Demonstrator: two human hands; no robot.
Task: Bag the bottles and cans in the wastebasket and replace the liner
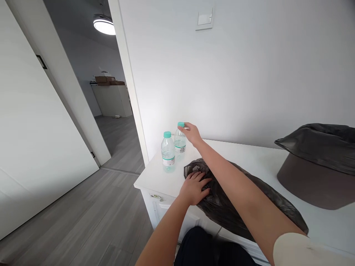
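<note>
Two clear plastic bottles with teal caps stand upright on a white cabinet (235,146). My right hand (191,133) reaches to the rear bottle (180,142), its fingers closed on the cap. The front bottle (168,152) stands just to the left, untouched. A black plastic bag (222,207) lies spread along the cabinet's front edge, passing under my right forearm. My left hand (193,188) rests on the left end of this bag near its mouth, fingers spread.
At the right a grey-brown bin (313,181) lined with a black bag (324,147) stands on the cabinet. Behind is a wall with a light switch (204,19). An open doorway and a white door (36,122) are at the left.
</note>
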